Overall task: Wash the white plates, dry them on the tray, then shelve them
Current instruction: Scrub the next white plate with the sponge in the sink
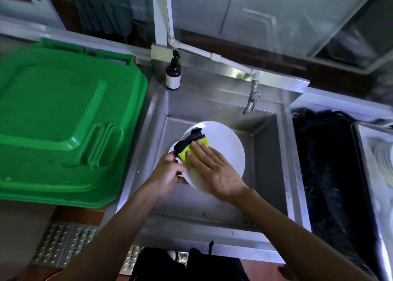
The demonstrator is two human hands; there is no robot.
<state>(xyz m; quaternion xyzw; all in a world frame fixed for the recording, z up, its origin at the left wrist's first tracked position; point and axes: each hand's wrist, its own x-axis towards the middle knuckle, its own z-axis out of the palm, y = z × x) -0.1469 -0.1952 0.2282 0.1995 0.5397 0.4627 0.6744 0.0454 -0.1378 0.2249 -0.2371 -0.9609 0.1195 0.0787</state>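
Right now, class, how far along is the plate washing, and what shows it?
Early. Nothing looks finished. In hand: the left hand grips the white plate over the sink while the right hand presses the yellow sponge on it. The tap shows no water. Rinsing, drying and shelving remain.

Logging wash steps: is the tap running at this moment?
Off, as far as visible: no stream falls from the tap into the sink, while the right hand presses the sponge on the plate.
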